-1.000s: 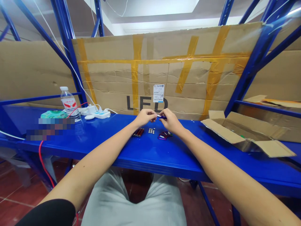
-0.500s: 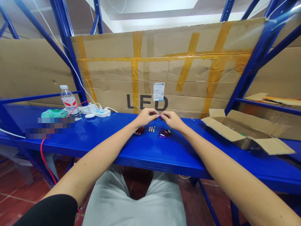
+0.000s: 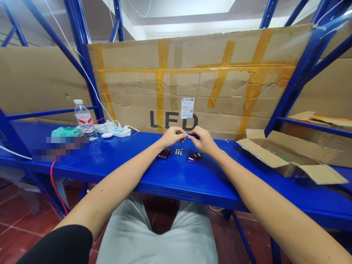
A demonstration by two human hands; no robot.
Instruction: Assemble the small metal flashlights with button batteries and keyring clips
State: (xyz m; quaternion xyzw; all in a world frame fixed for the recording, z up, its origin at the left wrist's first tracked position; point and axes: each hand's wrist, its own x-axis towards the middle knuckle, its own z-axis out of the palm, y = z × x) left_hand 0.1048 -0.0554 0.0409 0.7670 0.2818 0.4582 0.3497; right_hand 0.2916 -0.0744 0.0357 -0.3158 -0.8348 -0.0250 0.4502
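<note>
Above the blue table (image 3: pixel 176 176), my two hands meet at the fingertips. My right hand (image 3: pixel 202 140) pinches a small shiny purple metal piece (image 3: pixel 189 135), whose exact kind is too small to tell. My left hand (image 3: pixel 172 137) has its fingers closed at the left end of that piece; what lies between them is hidden. Below the left hand lie several dark red metal tubes (image 3: pixel 164 153), side by side. Small silver button cells (image 3: pixel 178 151) stand in rows in the middle. Several coloured carabiners (image 3: pixel 194 157) overlap beneath my right hand.
An open cardboard box (image 3: pixel 280 157) sits at the right. On the left are a water bottle (image 3: pixel 84 119), a green pack (image 3: pixel 66 132) and a white power strip (image 3: pixel 118 131) with cables. A large cardboard sheet (image 3: pixel 132 91) stands behind the table between blue posts.
My right hand has tilted and opened its grip slightly, and more of the purple piece shows. Both hands remain together above the table. The whole view has shifted a little.
</note>
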